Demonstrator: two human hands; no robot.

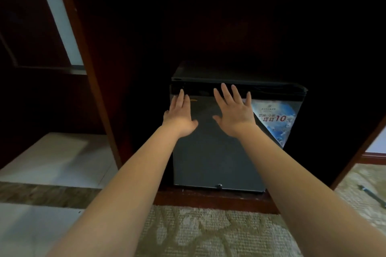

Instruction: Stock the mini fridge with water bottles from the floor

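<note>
A small dark grey mini fridge [215,156] stands inside a dark wooden cabinet, its door closed. My left hand [179,115] lies flat against the upper left of the door, fingers together, tips near the black top strip. Beside it, my right hand [234,110] presses flat on the upper middle of the door with fingers spread. Neither hand holds anything. A blue and white sticker [275,119] with "10" printed on it covers the door's upper right corner. A small lock [219,186] sits at the door's bottom edge. No water bottles are in view.
The cabinet's reddish wooden frame [94,81] rises left of the fridge, and a wooden base ledge [208,199] runs under it. Patterned beige carpet [208,233] covers the floor in front. A dark pen-like object [373,195] lies on the carpet at far right. Pale tiles [52,162] show at left.
</note>
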